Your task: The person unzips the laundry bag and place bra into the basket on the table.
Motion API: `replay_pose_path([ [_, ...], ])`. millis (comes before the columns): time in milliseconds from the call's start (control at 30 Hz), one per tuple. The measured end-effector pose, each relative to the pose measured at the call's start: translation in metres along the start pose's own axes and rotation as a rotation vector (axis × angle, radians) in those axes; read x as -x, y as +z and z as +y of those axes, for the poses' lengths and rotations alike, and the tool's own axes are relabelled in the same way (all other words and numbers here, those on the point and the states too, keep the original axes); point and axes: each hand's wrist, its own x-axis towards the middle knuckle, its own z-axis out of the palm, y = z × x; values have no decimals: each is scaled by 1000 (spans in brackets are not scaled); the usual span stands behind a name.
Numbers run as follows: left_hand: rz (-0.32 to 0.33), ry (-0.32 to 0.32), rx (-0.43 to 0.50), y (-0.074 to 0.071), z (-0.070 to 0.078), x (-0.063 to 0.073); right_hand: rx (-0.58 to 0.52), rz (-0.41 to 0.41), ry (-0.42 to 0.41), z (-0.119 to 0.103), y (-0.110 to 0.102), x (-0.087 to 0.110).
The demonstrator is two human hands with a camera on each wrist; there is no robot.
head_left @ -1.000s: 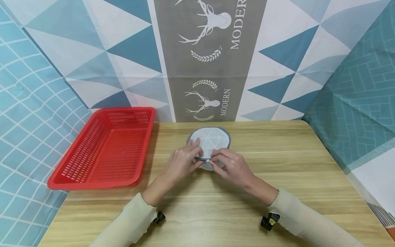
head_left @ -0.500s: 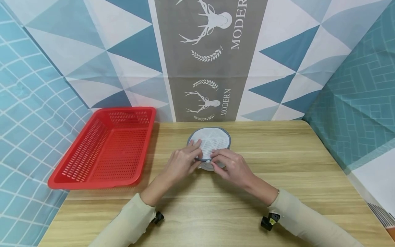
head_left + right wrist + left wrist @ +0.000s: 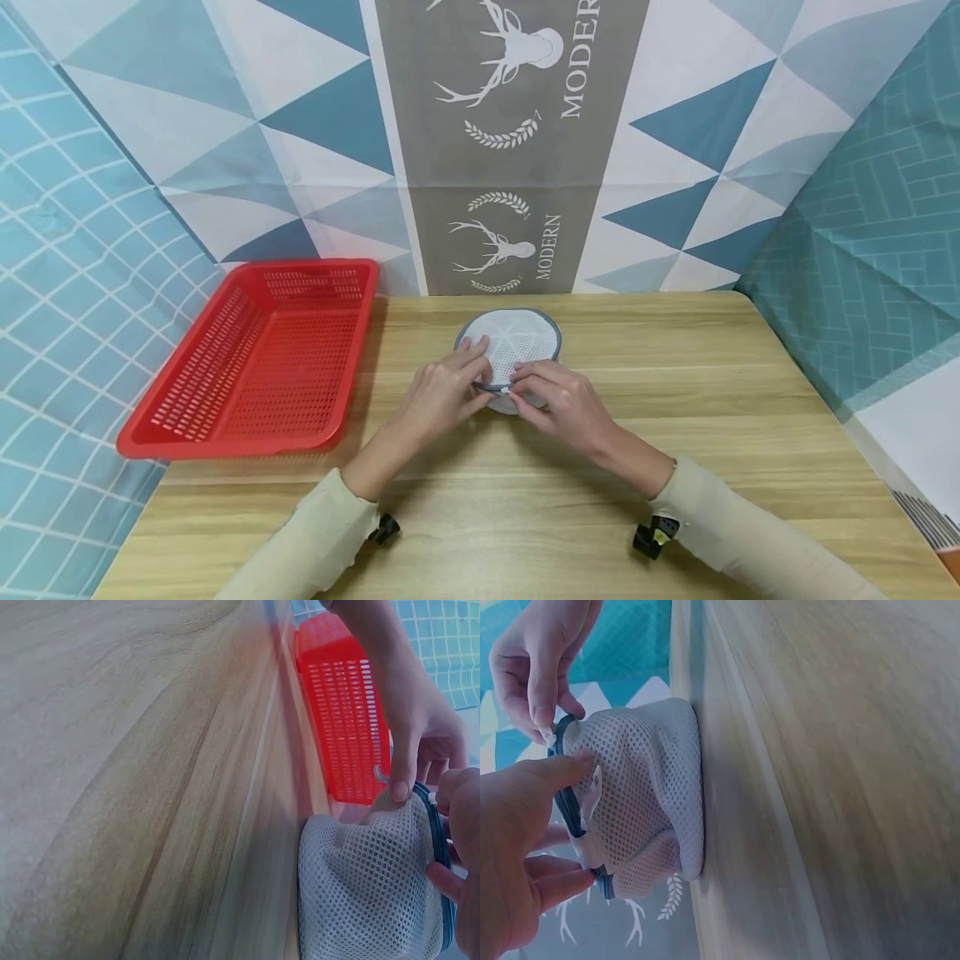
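A white mesh laundry bag (image 3: 517, 333) with a blue-grey rim stands on the table, its round top facing up. Its sides bulge softly in the left wrist view, where the blue zipper (image 3: 568, 808) runs along the upper edge. My left hand (image 3: 442, 389) grips that edge on the left, thumb against the mesh side and fingers over the top. My right hand (image 3: 564, 402) pinches the small white zipper pull (image 3: 550, 739) at the front of the rim. A loose pale loop (image 3: 592, 793) hangs near the left thumb. The inside of the bag is hidden.
A red plastic basket (image 3: 341, 417) with slotted walls sits to the left on the wooden table (image 3: 510, 517). Patterned cloth panels (image 3: 510, 150) rise behind the table's back edge and along both sides.
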Motion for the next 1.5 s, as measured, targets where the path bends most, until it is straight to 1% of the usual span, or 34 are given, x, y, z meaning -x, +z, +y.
replay_pose_path([
  [200, -28, 17, -25, 0, 3, -1, 1, 7, -18, 0, 1, 0],
  [367, -43, 25, -38, 1, 3, 0, 7, -14, -10, -1, -1, 0],
  [700, -50, 28, 7, 0, 2, 3, 5, -38, -8, -1, -2, 2],
  [900, -35, 20, 23, 0, 2, 2, 6, -40, 3, -1, -2, 2],
  [1167, 0, 31, -28, 1, 3, -2, 20, -11, 6, -2, -1, 1],
  [1500, -7, 64, -53, 4, 4, -3, 23, -8, -4, -3, -1, 0],
])
